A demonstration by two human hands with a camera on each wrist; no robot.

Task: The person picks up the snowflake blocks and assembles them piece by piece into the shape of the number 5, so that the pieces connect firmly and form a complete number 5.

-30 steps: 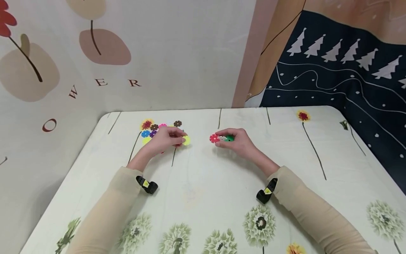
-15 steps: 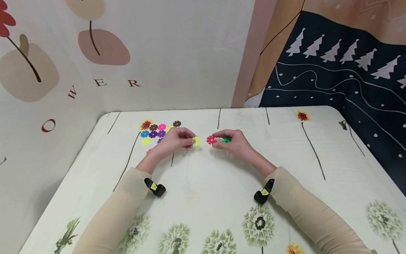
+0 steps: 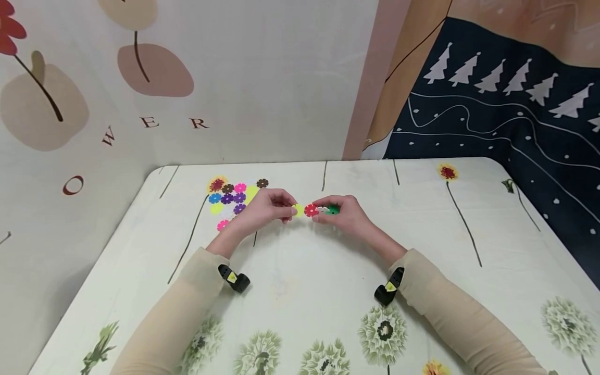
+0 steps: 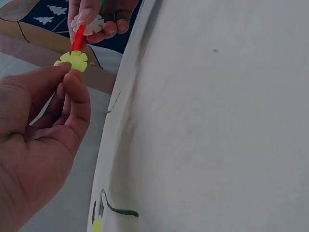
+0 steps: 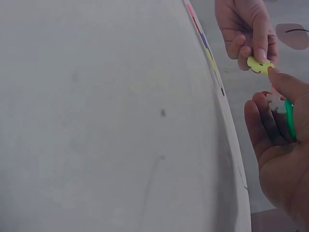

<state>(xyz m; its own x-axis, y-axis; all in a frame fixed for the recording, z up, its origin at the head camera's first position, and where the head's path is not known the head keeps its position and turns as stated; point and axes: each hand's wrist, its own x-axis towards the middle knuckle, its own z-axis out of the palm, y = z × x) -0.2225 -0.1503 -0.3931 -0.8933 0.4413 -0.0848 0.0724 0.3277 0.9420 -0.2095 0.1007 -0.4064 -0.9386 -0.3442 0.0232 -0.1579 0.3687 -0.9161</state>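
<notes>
Between thumb and fingertips my left hand (image 3: 269,209) pinches a yellow snowflake disc (image 4: 73,61), a flat round piece with notched edges. My right hand (image 3: 349,214) pinches a short chain of interlocked discs: a red disc (image 3: 310,210) at its left end, a white disc (image 4: 88,24) in the middle and a green disc (image 5: 290,118) nearest the palm. In the head view the yellow disc sits right at the edge of the red one. Both wrist views show the yellow disc's rim meeting the red disc, turned edge-on in the left one.
Several loose snowflake discs, among them a blue disc (image 3: 215,198), a purple disc (image 3: 227,198), a pink disc (image 3: 223,225) and a brown disc (image 3: 262,183), lie flat behind my left hand. The white flower-print tablecloth (image 3: 300,291) meets a printed curtain (image 3: 262,104) at the back.
My left hand has moved right with the yellow disc, from the loose discs toward the red one. My right hand has shifted slightly left with its chain.
</notes>
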